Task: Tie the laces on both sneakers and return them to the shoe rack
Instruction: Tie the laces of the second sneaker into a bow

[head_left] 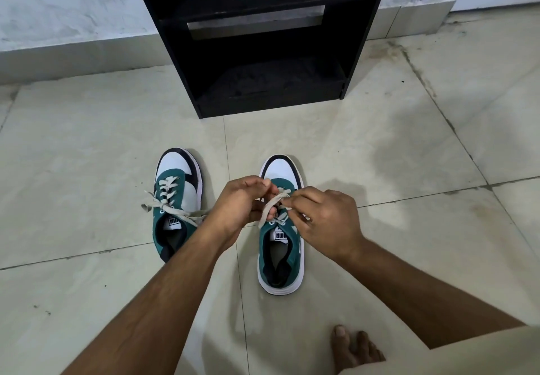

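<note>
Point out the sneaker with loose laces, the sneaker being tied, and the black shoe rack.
Left green-and-white sneaker (178,199), head view: laced tongue.
Right green-and-white sneaker (282,260), head view: insole opening.
Black wooden shoe rack (271,102), head view: bottom front edge.

The tall black wooden shoe rack (263,38) is cut off by the top edge — its upper shelves are out of view. The left hand (242,205) and right hand (327,216) hide the knot of the beige flat laces (270,205) on the green-and-white right-side sneaker (282,237) — tied or not, unclear.
</note>
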